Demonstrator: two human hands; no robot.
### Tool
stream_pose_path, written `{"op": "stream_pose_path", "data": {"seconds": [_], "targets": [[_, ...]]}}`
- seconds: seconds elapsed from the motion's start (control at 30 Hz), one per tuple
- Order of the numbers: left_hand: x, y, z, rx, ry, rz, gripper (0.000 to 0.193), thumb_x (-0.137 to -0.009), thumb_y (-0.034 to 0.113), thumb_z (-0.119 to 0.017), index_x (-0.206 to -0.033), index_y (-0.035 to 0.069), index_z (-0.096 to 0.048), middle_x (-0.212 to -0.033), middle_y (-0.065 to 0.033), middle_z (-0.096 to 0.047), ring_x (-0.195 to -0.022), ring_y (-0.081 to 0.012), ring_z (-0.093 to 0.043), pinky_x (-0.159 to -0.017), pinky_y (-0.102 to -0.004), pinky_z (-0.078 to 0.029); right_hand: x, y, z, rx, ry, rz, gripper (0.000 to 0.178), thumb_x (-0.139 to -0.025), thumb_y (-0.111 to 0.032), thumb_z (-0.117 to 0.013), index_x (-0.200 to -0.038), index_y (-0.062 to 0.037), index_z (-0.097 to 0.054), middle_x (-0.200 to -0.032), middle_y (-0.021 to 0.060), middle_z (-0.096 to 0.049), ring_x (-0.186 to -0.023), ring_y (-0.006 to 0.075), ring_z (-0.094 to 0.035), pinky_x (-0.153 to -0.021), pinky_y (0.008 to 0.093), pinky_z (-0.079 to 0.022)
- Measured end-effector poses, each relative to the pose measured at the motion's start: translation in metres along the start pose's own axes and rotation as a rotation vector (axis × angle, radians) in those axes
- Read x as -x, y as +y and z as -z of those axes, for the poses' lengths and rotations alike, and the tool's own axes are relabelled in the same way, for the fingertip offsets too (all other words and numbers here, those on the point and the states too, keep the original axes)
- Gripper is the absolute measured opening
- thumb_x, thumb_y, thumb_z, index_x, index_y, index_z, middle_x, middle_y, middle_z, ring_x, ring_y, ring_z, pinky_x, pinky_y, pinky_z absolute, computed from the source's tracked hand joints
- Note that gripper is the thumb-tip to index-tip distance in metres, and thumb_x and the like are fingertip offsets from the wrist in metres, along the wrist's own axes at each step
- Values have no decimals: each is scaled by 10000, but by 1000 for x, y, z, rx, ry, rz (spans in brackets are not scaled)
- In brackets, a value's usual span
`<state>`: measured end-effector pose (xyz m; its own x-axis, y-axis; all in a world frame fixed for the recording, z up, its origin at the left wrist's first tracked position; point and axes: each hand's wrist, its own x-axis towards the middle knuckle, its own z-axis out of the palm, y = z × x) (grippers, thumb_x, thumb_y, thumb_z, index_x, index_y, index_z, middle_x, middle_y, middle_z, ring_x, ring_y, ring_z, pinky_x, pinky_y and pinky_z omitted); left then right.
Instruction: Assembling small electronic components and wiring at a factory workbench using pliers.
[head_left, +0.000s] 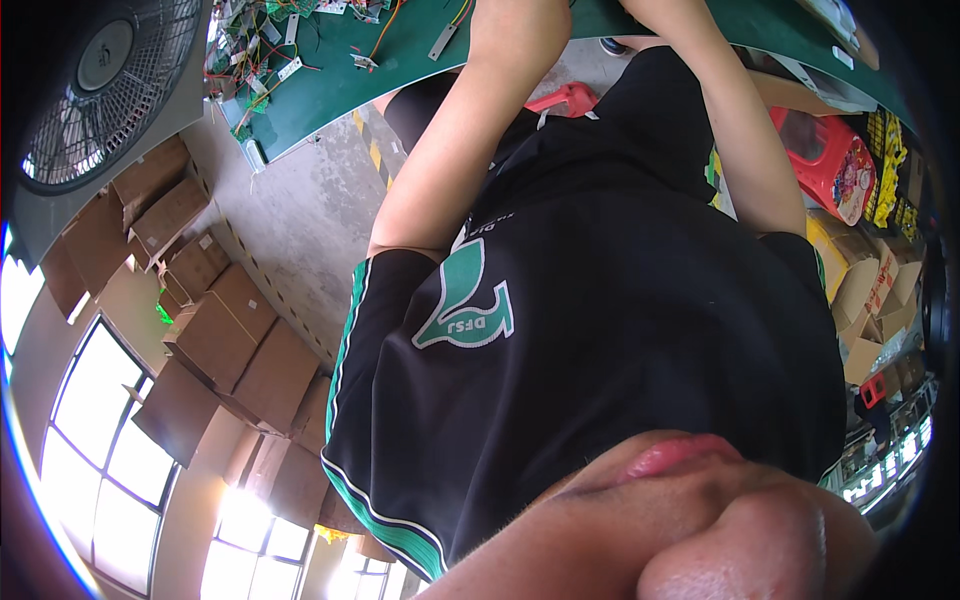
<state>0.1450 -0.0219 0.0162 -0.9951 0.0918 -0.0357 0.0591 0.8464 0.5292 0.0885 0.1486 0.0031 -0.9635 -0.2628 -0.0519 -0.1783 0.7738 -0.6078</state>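
My left forearm and my right forearm both reach up to the green-topped table. Both hands lie beyond the upper edge of the picture, so neither the fingers nor anything in them shows. Left of my left forearm, small circuit boards with thin red, black and yellow wires lie in a loose heap. Closer to that forearm is a flat metal strip with wires beside it. A small part on an orange wire rests between the strip and the heap.
A grey fan stands left of the table. Cardboard boxes are stacked along the windows. A red plastic stool and open cartons stand at the right. Another red plastic piece shows beneath the table edge.
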Motion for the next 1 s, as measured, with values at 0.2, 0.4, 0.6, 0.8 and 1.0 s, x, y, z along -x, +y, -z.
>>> {"op": "stream_pose_path", "data": {"seconds": [0.2,0.4,0.6,0.8,1.0], "targets": [[0,2,1,-9,-16,13,222,-932,77,-638,-1102,-66,-646,-1183,-278,-607,-1035,-444,-667,-866,-491,-555,-2,1,-2,94,16,-12,321,-950,-265,-726,-922,37,-619,-838,224,-676,-779,374,-689,-707,450,-526],[4,4,2,-81,5,-26,320,-909,151,-706,-1151,-41,-620,-1200,-231,-592,-1061,-414,-645,-894,-478,-537,-11,-6,14,53,-94,-99,397,-886,-333,-798,-905,29,-634,-811,199,-668,-750,318,-676,-686,422,-518],[11,-8,-10,-159,155,-144,342,-915,204,-718,-1154,-25,-633,-1216,-194,-599,-1122,-384,-603,-968,-475,-489,-13,-11,18,-34,-164,-180,423,-836,-356,-833,-876,19,-642,-768,163,-644,-715,258,-643,-661,396,-501],[21,-23,-9,-162,164,-337,349,-929,242,-701,-1213,39,-676,-1303,-154,-616,-1236,-374,-568,-1044,-514,-443,-14,-4,12,25,-137,-134,420,-832,-356,-831,-876,18,-643,-766,162,-644,-713,253,-643,-655,398,-501],[26,-27,-6,-232,37,-435,388,-937,248,-686,-1285,74,-681,-1436,-169,-574,-1374,-372,-506,-1127,-520,-400,-14,-1,12,28,-139,-128,421,-839,-347,-825,-876,27,-635,-755,164,-639,-688,250,-644,-631,408,-500]]}}
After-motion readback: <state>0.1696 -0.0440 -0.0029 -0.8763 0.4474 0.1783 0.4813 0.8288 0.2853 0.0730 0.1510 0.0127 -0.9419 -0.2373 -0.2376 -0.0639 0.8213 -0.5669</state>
